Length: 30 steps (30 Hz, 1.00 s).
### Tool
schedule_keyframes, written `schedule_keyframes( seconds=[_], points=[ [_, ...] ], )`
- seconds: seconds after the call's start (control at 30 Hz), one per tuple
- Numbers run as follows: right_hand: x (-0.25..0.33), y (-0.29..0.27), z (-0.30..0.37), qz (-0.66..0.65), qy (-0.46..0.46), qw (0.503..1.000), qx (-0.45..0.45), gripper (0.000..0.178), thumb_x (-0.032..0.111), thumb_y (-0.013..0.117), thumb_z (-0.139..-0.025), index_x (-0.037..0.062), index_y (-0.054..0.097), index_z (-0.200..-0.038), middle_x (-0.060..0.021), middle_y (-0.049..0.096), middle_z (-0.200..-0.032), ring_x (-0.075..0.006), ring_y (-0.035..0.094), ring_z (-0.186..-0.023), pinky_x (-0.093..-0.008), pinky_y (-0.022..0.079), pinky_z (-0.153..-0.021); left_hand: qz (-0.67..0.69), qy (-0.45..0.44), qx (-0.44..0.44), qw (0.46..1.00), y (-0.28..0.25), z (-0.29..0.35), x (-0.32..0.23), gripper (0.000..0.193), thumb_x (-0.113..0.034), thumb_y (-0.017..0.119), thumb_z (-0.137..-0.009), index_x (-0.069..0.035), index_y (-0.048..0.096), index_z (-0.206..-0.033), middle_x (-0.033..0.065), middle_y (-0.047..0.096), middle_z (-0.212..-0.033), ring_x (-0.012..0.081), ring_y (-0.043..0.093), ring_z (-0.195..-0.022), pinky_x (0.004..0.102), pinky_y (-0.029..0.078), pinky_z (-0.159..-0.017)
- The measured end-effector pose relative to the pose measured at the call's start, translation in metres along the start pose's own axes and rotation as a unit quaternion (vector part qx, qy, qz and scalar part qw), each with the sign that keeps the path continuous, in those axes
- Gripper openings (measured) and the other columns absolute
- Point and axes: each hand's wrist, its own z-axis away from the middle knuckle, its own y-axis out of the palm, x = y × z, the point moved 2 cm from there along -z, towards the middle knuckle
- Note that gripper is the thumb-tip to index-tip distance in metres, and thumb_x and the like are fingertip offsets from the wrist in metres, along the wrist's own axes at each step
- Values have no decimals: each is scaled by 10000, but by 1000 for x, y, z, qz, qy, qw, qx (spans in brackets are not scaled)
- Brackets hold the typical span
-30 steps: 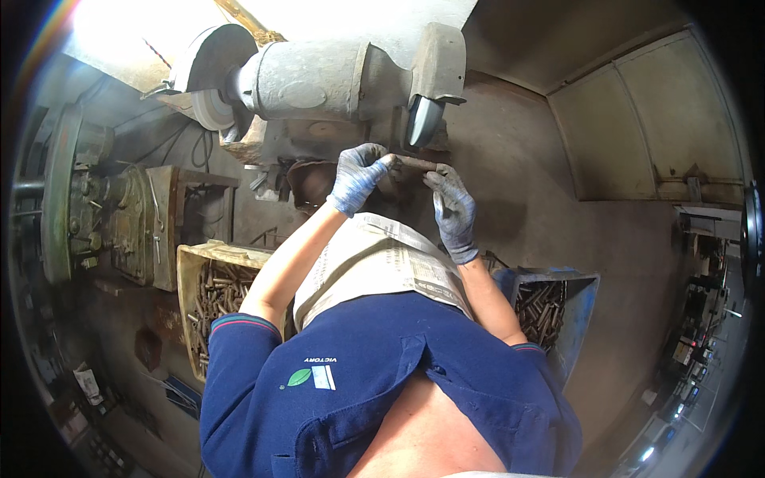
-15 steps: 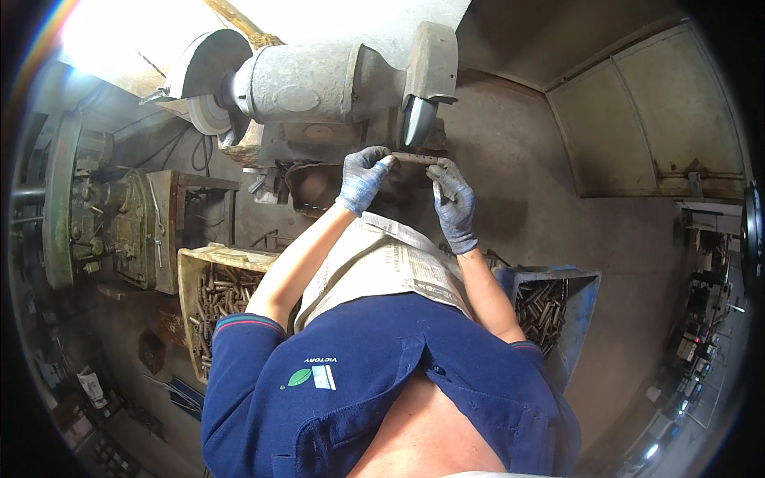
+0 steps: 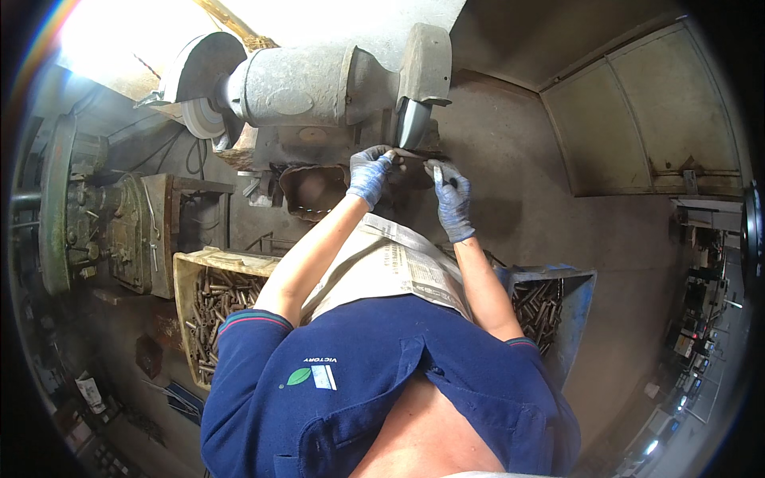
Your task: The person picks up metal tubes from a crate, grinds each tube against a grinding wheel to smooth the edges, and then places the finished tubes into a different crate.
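Observation:
Just below the right wheel [image 3: 413,123] of a grey bench grinder [image 3: 295,86], I hold a short metal rod [image 3: 411,154] crosswise between both hands. My left hand [image 3: 371,175], in a blue-grey work glove, pinches its left end. On the other end, the gloved fingers of my right hand [image 3: 452,201] are closed. The rod looks thin and blurred here. It lies at the lower edge of the wheel; whether they touch I cannot tell.
A yellowish bin [image 3: 182,299] of metal rods stands by my left arm, a blue bin [image 3: 579,311] of similar rods by my right. The grinder's left wheel [image 3: 202,118] is partly exposed. A green machine [image 3: 119,231] stands at far left, a metal cabinet [image 3: 677,111] at right.
The rod has come up closer to the grinder's right wheel, and both hands have turned slightly with it. My right hand has shifted a little left. The view has moved slightly.

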Motion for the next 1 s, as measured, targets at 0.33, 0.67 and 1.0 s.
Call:
schedule_keyframes(
  seconds=[0.33, 0.67, 1.0],
  points=[
    [0, 39, -3, -85, -3, 996, -1, 108, 78, 607, -850, -1, 664, -896, -65, 662, -863, -126, 592, -803, -270, 455, -764, -54, 39, -23, 998, -31, -3, -18, 80, -27, 568, -859, 26, 625, -839, 89, 648, -745, 151, 616, -617, 249, 508, -579],
    [-25, 1, -8, -153, 108, 982, 7, 220, 165, 576, -892, -30, 641, -970, -114, 646, -949, -178, 616, -882, -316, 495, -863, -44, -27, -7, 999, -3, -14, 1, 78, -34, 597, -845, 37, 627, -854, 95, 651, -751, 165, 627, -626, 260, 528, -586],
    [-14, 41, -4, -139, 90, 986, 18, 269, 171, 581, -889, -51, 611, -1037, -153, 639, -998, -223, 622, -928, -342, 486, -898, -18, 11, -38, 999, -33, -15, -14, 85, -19, 571, -852, 48, 617, -827, 104, 643, -727, 173, 622, -586, 275, 523, -564]
  ],
)
